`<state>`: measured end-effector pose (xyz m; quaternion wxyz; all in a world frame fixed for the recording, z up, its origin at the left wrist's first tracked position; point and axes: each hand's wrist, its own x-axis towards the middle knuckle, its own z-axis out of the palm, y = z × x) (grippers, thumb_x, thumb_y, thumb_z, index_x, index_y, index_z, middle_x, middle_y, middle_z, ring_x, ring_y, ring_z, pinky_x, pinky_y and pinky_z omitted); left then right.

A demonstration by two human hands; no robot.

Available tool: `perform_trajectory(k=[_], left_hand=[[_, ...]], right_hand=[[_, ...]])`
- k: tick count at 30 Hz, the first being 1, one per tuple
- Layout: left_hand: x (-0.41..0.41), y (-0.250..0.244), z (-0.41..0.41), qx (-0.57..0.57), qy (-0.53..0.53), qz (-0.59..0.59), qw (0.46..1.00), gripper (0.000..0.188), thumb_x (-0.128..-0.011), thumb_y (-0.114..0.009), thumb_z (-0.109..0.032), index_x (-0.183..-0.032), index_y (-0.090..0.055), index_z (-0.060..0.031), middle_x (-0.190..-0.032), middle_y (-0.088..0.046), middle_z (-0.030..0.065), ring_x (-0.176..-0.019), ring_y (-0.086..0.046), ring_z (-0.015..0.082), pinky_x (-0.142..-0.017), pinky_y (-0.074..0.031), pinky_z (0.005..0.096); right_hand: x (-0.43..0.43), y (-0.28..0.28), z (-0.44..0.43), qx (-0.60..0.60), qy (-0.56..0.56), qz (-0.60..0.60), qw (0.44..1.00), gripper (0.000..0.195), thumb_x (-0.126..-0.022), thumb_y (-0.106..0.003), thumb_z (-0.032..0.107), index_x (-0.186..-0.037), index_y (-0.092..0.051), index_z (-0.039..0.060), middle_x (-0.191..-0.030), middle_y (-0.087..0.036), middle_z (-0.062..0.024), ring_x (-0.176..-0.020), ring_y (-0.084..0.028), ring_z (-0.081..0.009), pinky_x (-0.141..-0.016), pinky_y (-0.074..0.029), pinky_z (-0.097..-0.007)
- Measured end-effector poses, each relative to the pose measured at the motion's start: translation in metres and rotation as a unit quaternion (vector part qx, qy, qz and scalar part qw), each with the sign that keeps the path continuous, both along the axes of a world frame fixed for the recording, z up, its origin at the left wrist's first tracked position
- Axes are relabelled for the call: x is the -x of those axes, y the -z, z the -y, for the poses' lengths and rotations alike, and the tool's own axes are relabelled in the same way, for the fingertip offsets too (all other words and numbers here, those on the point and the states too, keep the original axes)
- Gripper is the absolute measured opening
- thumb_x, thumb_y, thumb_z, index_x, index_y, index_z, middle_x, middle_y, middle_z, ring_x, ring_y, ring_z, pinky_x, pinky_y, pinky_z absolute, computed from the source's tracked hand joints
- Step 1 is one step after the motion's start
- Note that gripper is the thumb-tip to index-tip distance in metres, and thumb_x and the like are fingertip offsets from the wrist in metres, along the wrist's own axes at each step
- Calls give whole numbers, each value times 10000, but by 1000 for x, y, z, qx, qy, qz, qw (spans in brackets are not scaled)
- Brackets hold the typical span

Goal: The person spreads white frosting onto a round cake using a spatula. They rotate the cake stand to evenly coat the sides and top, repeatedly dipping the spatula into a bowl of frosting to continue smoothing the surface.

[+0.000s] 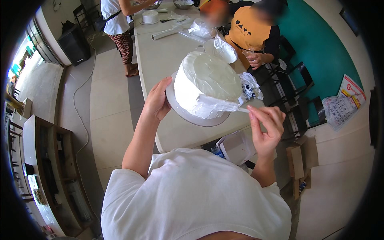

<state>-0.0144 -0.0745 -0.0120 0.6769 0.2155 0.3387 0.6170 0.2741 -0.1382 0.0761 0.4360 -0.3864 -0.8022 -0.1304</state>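
Note:
A round cake (207,81) coated in white frosting stands before me on a round pale cake board (198,118). Its top is streaked and uneven, and the near side shows rough ridges. My left hand (158,100) grips the board's left rim, fingers partly hidden by the board. Between the thumb and fingertips of my right hand (267,126) is the thin handle of a spatula (243,110). Its frosting-covered blade lies along the cake's near right side. Whatever is beneath the board cannot be seen.
Behind the cake, a frosting-smeared bowl (229,52) holds a whisk (220,42). A crumpled cloth (251,85) lies at right on the long table (162,60). A seated person holds a plastic cup (248,54). Farther off are a plastic-wrap roll (166,32) and another white cake (150,17).

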Motion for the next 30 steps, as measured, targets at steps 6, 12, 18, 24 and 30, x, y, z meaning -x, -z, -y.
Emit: perform_trajectory(k=[6, 12, 18, 24, 30], left_hand=[[-2, 2, -1, 10, -17, 6, 1000, 363, -1037, -505, -267, -1236, -539, 34, -1042, -651, 89, -872, -669, 148, -729, -575, 293], [-4, 1, -2, 7, -34, -8, 999, 371, -1034, -506, -286, -1238, -541, 22, -1035, -646, 87, -859, -659, 143, -700, -565, 296], [-5, -1, -6, 9, -46, 5, 999, 398, -1036, -504, -274, -1287, -515, 35, -1029, -643, 84, -812, -661, 143, -647, -563, 297], [-2, 6, -11, -13, -42, -2, 999, 426, -1040, -498, -267, -1325, -484, 49, -1040, -642, 90, -822, -665, 143, -634, -572, 290], [-5, 2, -10, 9, -45, -1, 999, 405, -1043, -492, -271, -1295, -497, 46, -1026, -639, 92, -830, -663, 143, -641, -574, 290]], right_hand=[[0, -13, -2, -46, 19, -41, 998, 280, -767, -785, 2, -1026, -782, 105, -825, -659, 4, -759, -576, -162, -790, -376, -302], [13, 12, 3, -4, 6, 5, 1000, 277, -764, -788, 26, -1016, -784, 141, -812, -634, 12, -760, -572, -168, -790, -370, -314], [19, 34, 0, 17, 19, 17, 1000, 275, -772, -790, 55, -1021, -782, 169, -792, -611, 29, -755, -562, -165, -792, -360, -324], [19, 27, -5, 7, 28, 8, 1000, 251, -777, -787, 54, -1007, -785, 154, -790, -619, 24, -750, -560, -164, -786, -365, -323], [10, 1, -18, 13, 6, -31, 999, 240, -792, -770, -3, -1015, -777, 85, -835, -669, -15, -780, -585, -176, -770, -402, -306]])
